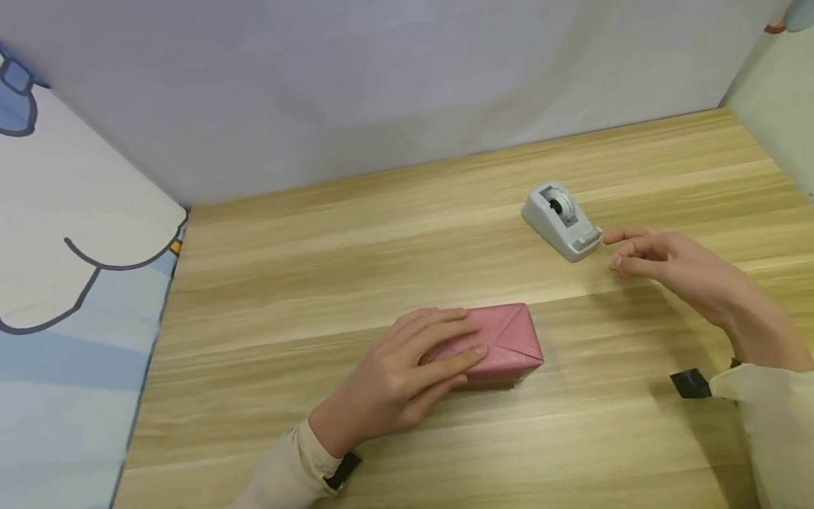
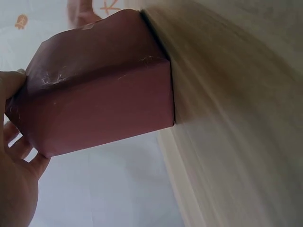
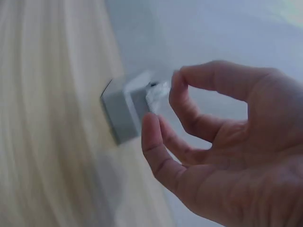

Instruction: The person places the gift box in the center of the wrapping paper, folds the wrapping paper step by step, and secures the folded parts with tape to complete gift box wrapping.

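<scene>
A pink paper-wrapped box sits on the wooden table, its folded paper flaps showing on top. My left hand rests on the box's left part, fingers spread over the top and the lowest digit along its near edge. In the left wrist view the wrapped box fills the middle, its bottom against the tabletop. My right hand hovers just right of a grey tape dispenser, thumb and fingers bent with a gap between tips. In the right wrist view the dispenser is blurred; nothing shows clearly between the fingers.
The wooden tabletop runs back to a pale wall. A panel with a cartoon print stands along the left side, and a light greenish surface borders the right. A black tab shows beside the right cuff.
</scene>
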Demonstrator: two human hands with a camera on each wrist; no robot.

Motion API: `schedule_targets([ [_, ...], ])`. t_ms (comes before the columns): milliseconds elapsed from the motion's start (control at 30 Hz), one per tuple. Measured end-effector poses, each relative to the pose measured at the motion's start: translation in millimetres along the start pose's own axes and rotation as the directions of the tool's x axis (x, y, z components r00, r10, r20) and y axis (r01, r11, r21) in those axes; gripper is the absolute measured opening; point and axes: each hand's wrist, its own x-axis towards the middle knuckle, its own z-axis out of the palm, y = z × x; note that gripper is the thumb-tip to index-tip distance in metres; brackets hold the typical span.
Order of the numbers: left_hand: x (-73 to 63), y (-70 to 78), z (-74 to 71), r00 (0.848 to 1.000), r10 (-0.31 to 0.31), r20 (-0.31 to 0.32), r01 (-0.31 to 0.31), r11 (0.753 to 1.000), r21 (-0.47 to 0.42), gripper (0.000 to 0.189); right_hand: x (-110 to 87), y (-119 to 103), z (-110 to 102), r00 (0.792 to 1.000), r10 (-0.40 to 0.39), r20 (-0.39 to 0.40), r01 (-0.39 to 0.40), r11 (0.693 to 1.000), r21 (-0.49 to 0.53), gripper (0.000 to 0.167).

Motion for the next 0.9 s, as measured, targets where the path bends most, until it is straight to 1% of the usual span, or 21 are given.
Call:
schedule_targets([
  [100, 0.3, 0.0, -1.3, 1.0, -0.007, -0.017, 0.007, 1.0, -0.009, 0.032, -11.2, -16.8, 10.3, 0.995, -0.098, 0.034, 0.099, 0.995, -0.012, 0.026],
  [200, 0.4, 0.1, -2.7, 0.999, -0.001, -0.036, 0.001, 1.0, 0.003, 0.03, -17.9, -40.1, 26.1, 0.98, -0.174, 0.091, 0.174, 0.985, 0.016, 0.019],
  [300, 0.0, 0.3, -3.4, 0.999, 0.012, -0.053, -0.01, 1.0, 0.023, 0.028, -22.2, -62.6, 41.9, 0.957, -0.248, 0.152, 0.244, 0.969, 0.049, 0.014],
  [367, 0.0, 0.9, -2.8, 0.998, 0.02, -0.065, -0.017, 0.999, 0.035, 0.027, -25.5, -75.3, 50.2, 0.938, -0.295, 0.182, 0.292, 0.956, 0.045, 0.012],
  [467, 0.4, 2.8, -1.4, 0.995, 0.027, -0.092, -0.022, 0.998, 0.054, 0.025, -29.6, -90.0, 58.9, 0.923, -0.338, 0.186, 0.344, 0.939, -0.001, 0.009],
  [600, 0.9, 6.5, 0.5, 0.991, 0.028, -0.132, -0.019, 0.997, 0.071, 0.023, -36.1, -101.9, 63.8, 0.928, -0.341, 0.152, 0.353, 0.934, -0.061, 0.007],
  [667, 1.1, 7.8, 1.3, 0.989, 0.025, -0.143, -0.014, 0.997, 0.074, 0.022, -39.4, -106.5, 65.3, 0.919, -0.36, 0.161, 0.372, 0.927, -0.054, 0.008],
  [733, 0.9, 8.3, 1.6, 0.987, 0.023, -0.157, -0.013, 0.997, 0.07, 0.022, -42.1, -112.2, 68.5, 0.898, -0.398, 0.19, 0.411, 0.911, -0.033, 0.01],
  [867, -1.3, 9.4, 2.5, 0.98, 0.009, -0.2, 0.0, 0.999, 0.048, 0.021, -44.2, -126.0, 81.0, 0.832, -0.481, 0.277, 0.494, 0.869, 0.025, 0.013],
  [900, -2.1, 9.8, 3.3, 0.977, 0.003, -0.214, 0.006, 0.999, 0.04, 0.02, -44.7, -129.1, 84.5, 0.822, -0.49, 0.291, 0.507, 0.862, 0.019, 0.011],
])
